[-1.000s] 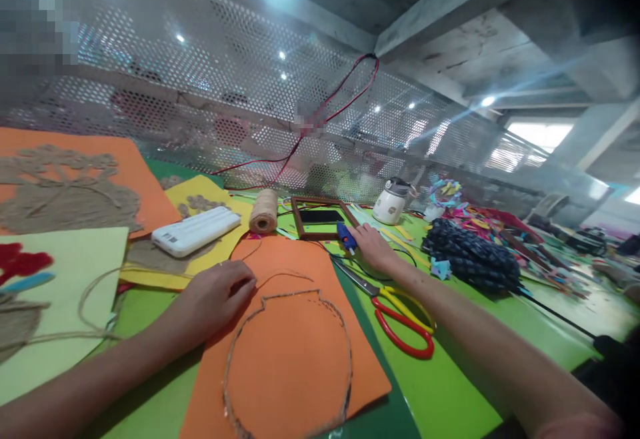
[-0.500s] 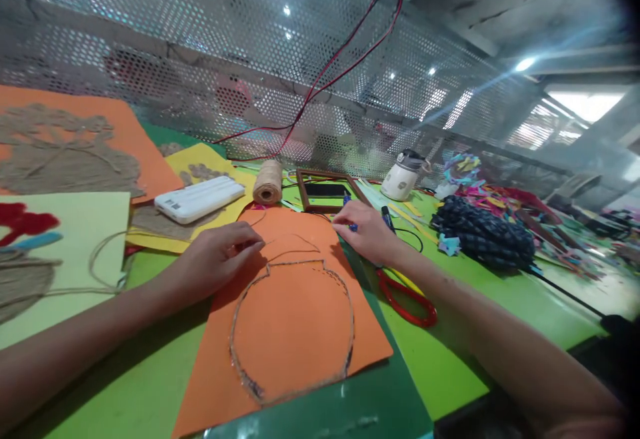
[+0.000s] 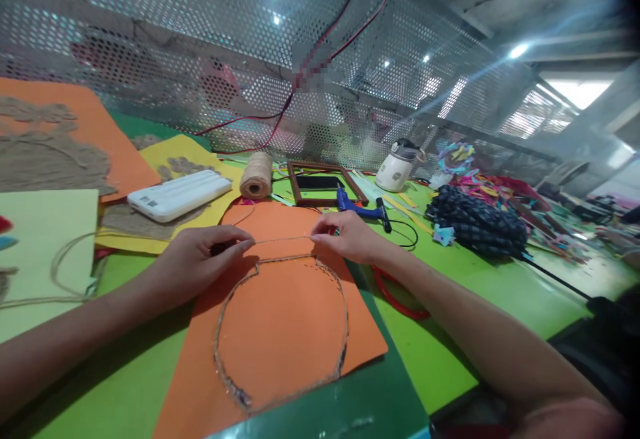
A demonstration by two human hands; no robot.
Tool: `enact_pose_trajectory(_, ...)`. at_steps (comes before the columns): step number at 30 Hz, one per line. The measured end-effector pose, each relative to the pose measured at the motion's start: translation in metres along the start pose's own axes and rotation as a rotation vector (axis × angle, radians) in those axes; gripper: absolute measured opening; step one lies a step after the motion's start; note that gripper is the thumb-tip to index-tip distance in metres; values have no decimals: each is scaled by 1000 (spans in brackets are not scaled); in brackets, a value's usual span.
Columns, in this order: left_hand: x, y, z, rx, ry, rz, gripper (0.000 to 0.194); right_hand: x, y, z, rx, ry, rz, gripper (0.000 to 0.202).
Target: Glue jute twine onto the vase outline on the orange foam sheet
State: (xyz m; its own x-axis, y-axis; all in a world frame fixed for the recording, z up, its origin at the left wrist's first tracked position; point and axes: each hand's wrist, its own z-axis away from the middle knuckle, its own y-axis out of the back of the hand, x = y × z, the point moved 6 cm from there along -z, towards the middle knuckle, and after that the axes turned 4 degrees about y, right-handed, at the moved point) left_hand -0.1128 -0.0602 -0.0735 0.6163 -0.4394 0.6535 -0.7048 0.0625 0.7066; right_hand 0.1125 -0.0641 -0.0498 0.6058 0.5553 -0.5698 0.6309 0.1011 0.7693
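Observation:
A thin length of jute twine (image 3: 283,239) runs taut between my two hands, just above the pot-shaped outline. My left hand (image 3: 210,255) pinches its left end, and my right hand (image 3: 341,233) pinches the right end. Below them lies an orange sheet (image 3: 285,319), on which twine is laid along a round outline with a flat top (image 3: 345,305). Beyond my right hand rests a blue glue gun (image 3: 357,205). Under my right forearm, red-handled scissors (image 3: 395,299) are partly hidden.
Behind the sheet stand a twine spool (image 3: 257,175) and a brown frame (image 3: 300,192) around a dark phone-like slab. A white power bank (image 3: 180,195) lies on yellow paper at left. Farther right are a white bottle (image 3: 397,165) and a dark checked umbrella (image 3: 475,222). A perforated metal screen (image 3: 175,59) rises behind.
My right hand has come left and away from the glue gun, and now pinches the twine's right end. The loose, curved twine is pulled straight. The view has shifted slightly.

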Motion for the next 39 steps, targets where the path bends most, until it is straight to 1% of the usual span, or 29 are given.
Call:
enact_pose_trajectory(2,-3,-2,0,-9,12,-1,33,-1,-1,4,-26,-10,-19,5)
enact_pose_trajectory(5,-2,-6,2,-22,-21,-44,33,-5,-6,8,-33,46,24,7)
enact_pose_trajectory(8,1,-7,3,-29,-61,-135,32,-9,-10,8,11,129,84,10)
enact_pose_trajectory(12,4,-5,2,-12,-63,-219,34,-11,-12,8,51,204,111,12)
enact_pose_trajectory(17,9,-4,0,-46,-69,-301,34,-9,-16,9,8,200,92,10)
enact_pose_trajectory(22,8,-8,1,-101,-79,-302,28,-9,-21,9,-70,208,133,11)
enact_pose_trajectory(25,4,-12,2,-111,-108,-301,27,-7,-18,9,-79,193,132,10)
enact_pose_trajectory(29,1,-16,2,-119,-120,-305,30,0,-5,10,-62,128,47,12)
enact_pose_trajectory(32,5,-18,3,-135,-122,-319,31,6,4,10,-51,55,28,13)
enact_pose_trajectory(35,10,-17,3,-151,-107,-329,30,10,9,11,-66,-8,16,13)
enact_pose_trajectory(39,11,-14,3,-131,-83,-332,30,9,11,11,-67,-10,30,14)
